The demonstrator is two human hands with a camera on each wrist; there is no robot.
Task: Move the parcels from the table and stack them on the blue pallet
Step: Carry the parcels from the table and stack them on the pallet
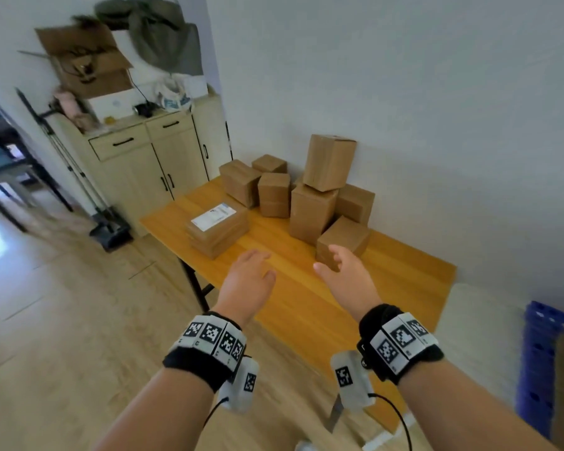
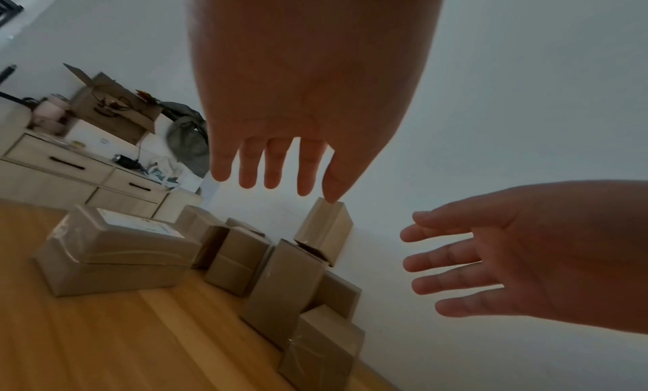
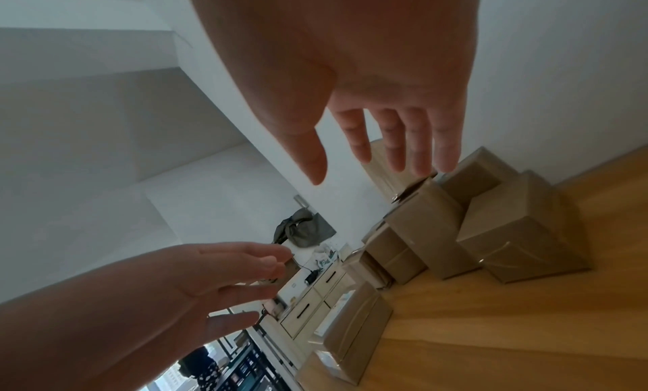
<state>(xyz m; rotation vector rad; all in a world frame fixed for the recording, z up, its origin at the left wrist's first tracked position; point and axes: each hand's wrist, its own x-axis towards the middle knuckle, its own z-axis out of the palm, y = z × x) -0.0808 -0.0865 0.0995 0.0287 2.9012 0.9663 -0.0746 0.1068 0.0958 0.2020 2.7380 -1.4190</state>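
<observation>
parcels sat clustered on the table, frame centre. my left hand and right hand hovered above the wood, fingers spread, holding nothing. blue pallet at right edge.

We have bare tabletop under and ahead of both hands, an open lane running toward 12 o'clock between the flat labelled parcel at 11 and the nearest small box at 1. Our left hand and right hand hover apart, touching nothing. Beyond the lane, the stacked boxes block the way against the wall. At 3 o'clock the blue pallet stands off the tabletop's edge.
</observation>
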